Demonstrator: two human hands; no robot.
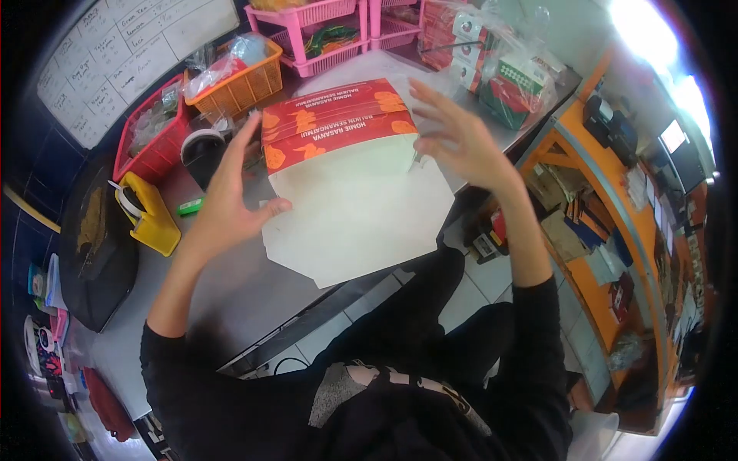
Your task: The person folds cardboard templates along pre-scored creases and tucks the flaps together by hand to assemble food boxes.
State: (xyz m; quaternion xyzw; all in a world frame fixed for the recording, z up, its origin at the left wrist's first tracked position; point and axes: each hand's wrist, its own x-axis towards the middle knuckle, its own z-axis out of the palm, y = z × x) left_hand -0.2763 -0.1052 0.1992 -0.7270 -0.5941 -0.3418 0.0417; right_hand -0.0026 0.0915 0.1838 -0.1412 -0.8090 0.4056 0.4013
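Observation:
A red cardboard food box (338,123) with orange drawings and white lettering stands on the grey table in front of me. Its broad white panel (357,211) spreads toward my body and overhangs the table's front edge. At the left side of the box, my left hand (231,192) is open, thumb apart from the fingers and near the panel's left edge. My right hand (465,146) is open by the right side, fingers spread and thumb close to the panel's upper right corner. Whether either thumb touches the cardboard, I cannot tell.
A yellow tape dispenser (150,219) and a green object (190,207) lie left. Behind are a red basket (150,157), an orange basket (240,79) and a pink rack (296,34). Bagged boxes (515,88) stand back right, beside an orange shelf (615,253).

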